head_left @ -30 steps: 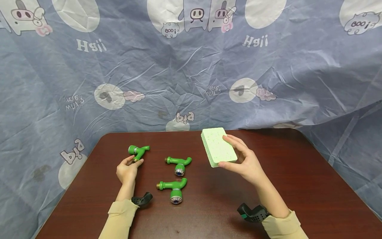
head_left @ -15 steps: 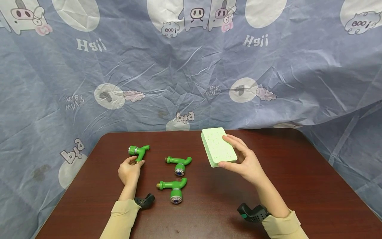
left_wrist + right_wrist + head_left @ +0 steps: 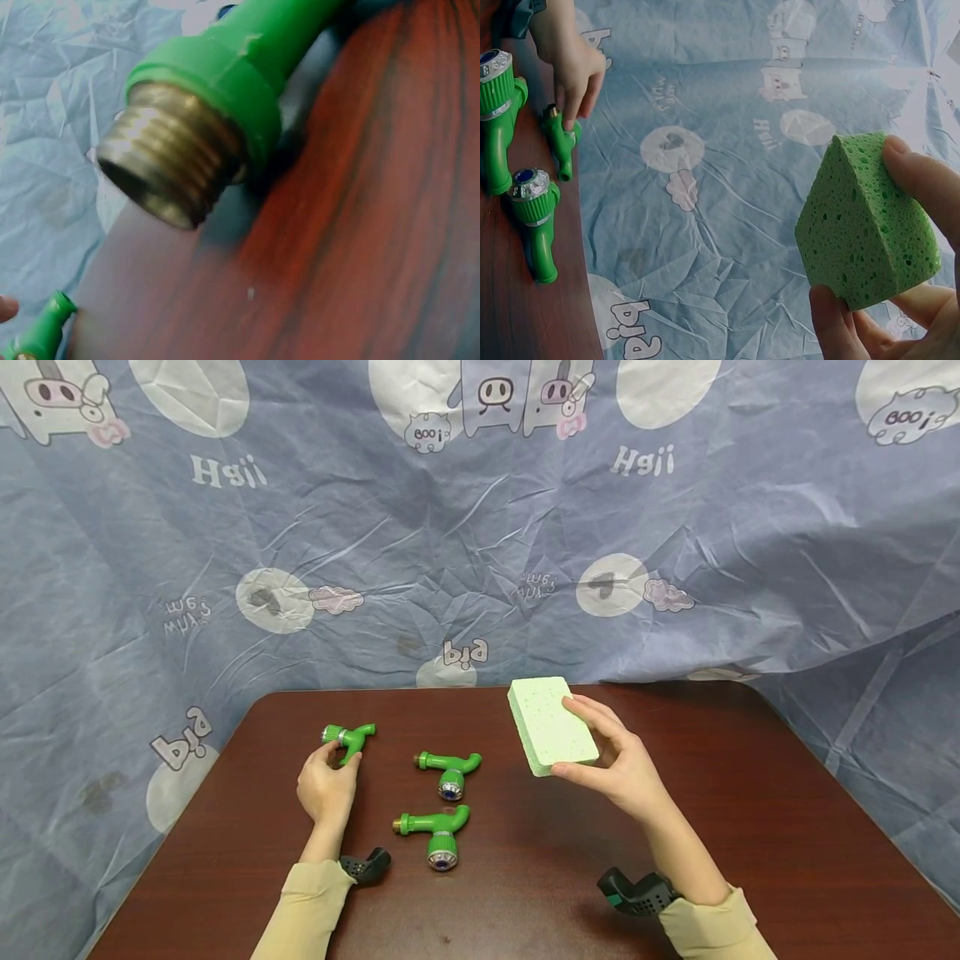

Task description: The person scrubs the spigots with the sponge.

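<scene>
At the far left of the table, my left hand (image 3: 326,789) pinches the lower stem of a green plastic tap (image 3: 354,740) between thumb and fingers. In the right wrist view the fingers of that hand (image 3: 577,75) reach down onto the tap (image 3: 564,146). Part of the same tap's green spout (image 3: 46,326) and a fingertip (image 3: 6,308) show low in the left wrist view. My right hand (image 3: 626,772) holds a pale green sponge (image 3: 553,727) above the table, thumb along one edge and fingers along the opposite one. Pores cover the sponge (image 3: 862,225).
Two more green taps lie mid-table, one farther back (image 3: 450,766) and one nearer (image 3: 435,824). A brass threaded end (image 3: 169,157) fills much of the left wrist view. Behind the dark wooden table (image 3: 675,827) hangs a blue printed cloth (image 3: 420,552).
My left hand has shifted slightly right and its fingers have moved farther up along the tap. The right hand with the sponge has hardly moved.
</scene>
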Tool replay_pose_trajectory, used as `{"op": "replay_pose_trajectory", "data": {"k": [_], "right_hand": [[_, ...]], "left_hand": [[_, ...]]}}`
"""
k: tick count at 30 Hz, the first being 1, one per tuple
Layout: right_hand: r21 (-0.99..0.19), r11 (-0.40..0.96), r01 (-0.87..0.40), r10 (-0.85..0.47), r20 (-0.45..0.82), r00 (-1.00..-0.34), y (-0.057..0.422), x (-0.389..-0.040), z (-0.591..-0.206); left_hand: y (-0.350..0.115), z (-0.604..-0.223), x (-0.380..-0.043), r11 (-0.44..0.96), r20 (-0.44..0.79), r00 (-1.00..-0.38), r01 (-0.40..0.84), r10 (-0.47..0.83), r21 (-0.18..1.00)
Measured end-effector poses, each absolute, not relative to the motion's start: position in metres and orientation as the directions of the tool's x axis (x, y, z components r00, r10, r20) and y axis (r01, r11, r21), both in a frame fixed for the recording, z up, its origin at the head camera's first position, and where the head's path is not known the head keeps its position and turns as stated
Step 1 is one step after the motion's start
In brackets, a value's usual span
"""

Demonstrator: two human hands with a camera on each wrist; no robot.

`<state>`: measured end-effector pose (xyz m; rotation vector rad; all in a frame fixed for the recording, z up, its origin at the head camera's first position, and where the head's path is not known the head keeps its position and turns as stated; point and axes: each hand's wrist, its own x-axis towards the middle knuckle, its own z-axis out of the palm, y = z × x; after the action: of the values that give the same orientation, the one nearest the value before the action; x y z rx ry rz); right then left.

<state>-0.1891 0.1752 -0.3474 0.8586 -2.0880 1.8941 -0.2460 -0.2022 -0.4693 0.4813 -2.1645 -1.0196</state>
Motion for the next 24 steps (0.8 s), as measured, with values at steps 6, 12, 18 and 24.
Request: {"op": "replay_pose_trajectory", "data": {"k": [6, 12, 18, 24], "right_hand": [[-0.846, 0.012, -0.533, -0.273, 0.51, -0.816, 0.174, -0.189, -0.346], [-0.851, -0.009, -0.525, -0.268, 0.508, -0.819, 0.174, -0.188, -0.345], [-0.848, -0.01, -0.53, -0.276, 0.512, -0.813, 0.175, -0.189, -0.346], [-0.853, 0.013, -0.522, -0.267, 0.5, -0.824, 0.175, -0.19, -0.347]], "left_hand": [[-0.192, -0.455, -0.246, 0.617, 0.527, -0.715, 0.17, -0.459, 0.768], [-0.182, -0.444, -0.246, 0.418, 0.417, -0.855, 0.272, -0.309, 0.867], [-0.18, -0.451, -0.252, 0.256, 0.252, -0.957, 0.21, -0.143, 0.944], [-0.178, -0.459, -0.258, 0.244, 0.108, -0.994, 0.11, 0.022, 0.963]]}}
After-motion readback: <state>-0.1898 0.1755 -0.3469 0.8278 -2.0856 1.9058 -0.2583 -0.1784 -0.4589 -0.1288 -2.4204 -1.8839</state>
